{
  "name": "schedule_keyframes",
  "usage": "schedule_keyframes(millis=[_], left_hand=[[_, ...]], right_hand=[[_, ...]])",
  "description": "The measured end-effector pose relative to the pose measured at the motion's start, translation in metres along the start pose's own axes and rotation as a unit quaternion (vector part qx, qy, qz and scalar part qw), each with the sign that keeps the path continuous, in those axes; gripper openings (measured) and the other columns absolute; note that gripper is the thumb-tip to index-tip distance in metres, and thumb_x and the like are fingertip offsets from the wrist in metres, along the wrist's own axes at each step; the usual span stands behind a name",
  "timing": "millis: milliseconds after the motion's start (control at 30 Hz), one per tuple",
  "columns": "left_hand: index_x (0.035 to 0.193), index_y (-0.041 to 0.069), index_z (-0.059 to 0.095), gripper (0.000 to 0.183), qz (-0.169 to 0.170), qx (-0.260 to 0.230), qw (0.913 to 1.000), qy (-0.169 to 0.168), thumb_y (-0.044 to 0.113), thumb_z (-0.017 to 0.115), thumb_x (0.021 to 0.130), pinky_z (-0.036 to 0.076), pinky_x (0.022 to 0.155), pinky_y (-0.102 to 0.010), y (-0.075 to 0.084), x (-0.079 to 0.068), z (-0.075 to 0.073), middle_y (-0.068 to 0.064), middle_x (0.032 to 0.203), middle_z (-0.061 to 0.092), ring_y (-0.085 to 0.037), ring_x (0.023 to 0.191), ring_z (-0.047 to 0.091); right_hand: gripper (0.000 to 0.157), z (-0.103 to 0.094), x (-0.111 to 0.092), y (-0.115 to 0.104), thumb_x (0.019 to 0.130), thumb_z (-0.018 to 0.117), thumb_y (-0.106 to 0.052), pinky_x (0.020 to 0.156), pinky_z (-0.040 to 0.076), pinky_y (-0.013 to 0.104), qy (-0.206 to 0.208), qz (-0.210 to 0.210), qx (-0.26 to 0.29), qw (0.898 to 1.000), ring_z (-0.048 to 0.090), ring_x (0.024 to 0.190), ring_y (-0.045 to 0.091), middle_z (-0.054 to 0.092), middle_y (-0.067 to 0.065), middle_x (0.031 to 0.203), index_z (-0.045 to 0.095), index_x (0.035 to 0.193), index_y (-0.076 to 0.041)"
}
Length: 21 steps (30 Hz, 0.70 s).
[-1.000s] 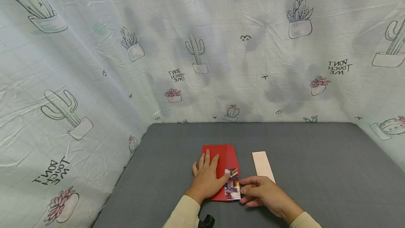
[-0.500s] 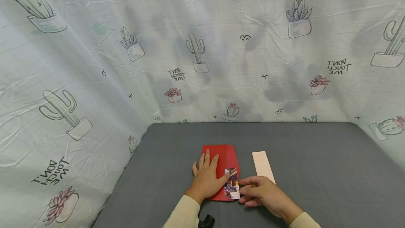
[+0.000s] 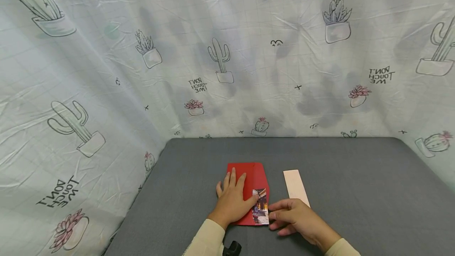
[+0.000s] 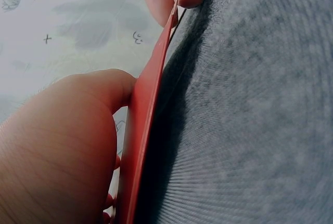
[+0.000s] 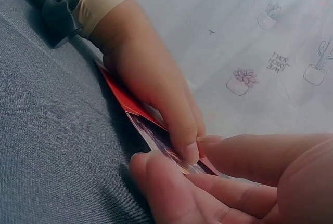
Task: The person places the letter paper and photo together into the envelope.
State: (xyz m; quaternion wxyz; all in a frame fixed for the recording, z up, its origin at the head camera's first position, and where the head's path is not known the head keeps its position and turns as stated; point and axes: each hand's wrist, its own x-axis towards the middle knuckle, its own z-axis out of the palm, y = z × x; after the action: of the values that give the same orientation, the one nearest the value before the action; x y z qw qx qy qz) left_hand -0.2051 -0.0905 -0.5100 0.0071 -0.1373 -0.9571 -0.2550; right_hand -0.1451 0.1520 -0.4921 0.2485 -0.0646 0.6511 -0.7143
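Note:
A red envelope [image 3: 256, 173] lies on the grey table, its tapered flap side to the right. My left hand [image 3: 231, 204] rests flat over it with fingers spread, the thumb pressing on a small colourful picture card [image 3: 262, 212]. The card lies at the envelope's lower right. My right hand [image 3: 296, 218] pinches the card's right edge; the right wrist view shows its thumb [image 5: 229, 154] and fingers [image 5: 166, 182] on either side of that edge. From the left wrist view, the envelope [image 4: 140, 141] appears edge-on beneath my left hand.
A pale pink paper strip [image 3: 295, 185] lies to the right of the envelope, its near end hidden behind my right hand. The grey cloth-covered table [image 3: 355, 177] ends at a cactus-print curtain [image 3: 284, 70] at the back and sides. A dark wrist device [image 3: 232, 248] sits by the left sleeve.
The picture card has shifted very slightly at its lower end, with the right fingertips moving a little alongside it. My left hand, the envelope and the pink strip stay in place.

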Motion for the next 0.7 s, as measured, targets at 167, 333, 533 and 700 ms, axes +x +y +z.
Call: schedule_keyframes(millis=[167, 333, 533, 700], left_hand=[[0.166, 0.011, 0.046, 0.089, -0.001, 0.001, 1.0, -0.002, 0.062, 0.067, 0.096, 0.011, 0.119, -0.076, 0.0013, -0.0003, -0.0011, -0.023, 0.176, 0.023, -0.045, 0.16, 0.019], [0.165, 0.011, 0.046, 0.089, -0.003, 0.001, 1.0, -0.005, 0.06, 0.068, 0.095, 0.011, 0.119, -0.076, 0.0019, -0.0005, -0.0012, -0.023, 0.176, 0.023, -0.045, 0.16, 0.019], [0.165, 0.011, 0.047, 0.089, -0.003, 0.001, 1.0, -0.005, 0.06, 0.068, 0.095, 0.01, 0.119, -0.076, 0.0015, 0.0, -0.0007, -0.023, 0.176, 0.023, -0.045, 0.16, 0.018], [0.166, 0.011, 0.046, 0.087, 0.0, -0.001, 1.0, -0.003, 0.059, 0.068, 0.096, 0.009, 0.118, -0.076, -0.0002, 0.0018, 0.0008, -0.023, 0.176, 0.023, -0.046, 0.16, 0.018]], right_hand=[[0.035, -0.0007, -0.0009, 0.0001, 0.103, 0.073, -0.011, 0.067, 0.064, 0.036, -0.007, -0.001, -0.006, 1.0, 0.078, 0.086, 0.027, 0.077, 0.017, 0.106, 0.069, 0.127, 0.014], [0.034, -0.0006, -0.0007, 0.001, 0.103, 0.072, -0.011, 0.066, 0.064, 0.036, -0.013, 0.0, -0.009, 1.0, 0.078, 0.085, 0.027, 0.076, 0.016, 0.101, 0.071, 0.126, 0.014], [0.035, -0.0014, -0.0006, 0.0011, 0.104, 0.072, -0.011, 0.066, 0.064, 0.036, -0.013, -0.008, -0.008, 1.0, 0.078, 0.084, 0.027, 0.077, 0.017, 0.103, 0.07, 0.128, 0.015], [0.037, -0.0015, -0.0006, 0.0007, 0.105, 0.07, -0.011, 0.067, 0.064, 0.036, -0.019, -0.015, -0.007, 1.0, 0.078, 0.086, 0.026, 0.077, 0.018, 0.108, 0.069, 0.13, 0.016]])
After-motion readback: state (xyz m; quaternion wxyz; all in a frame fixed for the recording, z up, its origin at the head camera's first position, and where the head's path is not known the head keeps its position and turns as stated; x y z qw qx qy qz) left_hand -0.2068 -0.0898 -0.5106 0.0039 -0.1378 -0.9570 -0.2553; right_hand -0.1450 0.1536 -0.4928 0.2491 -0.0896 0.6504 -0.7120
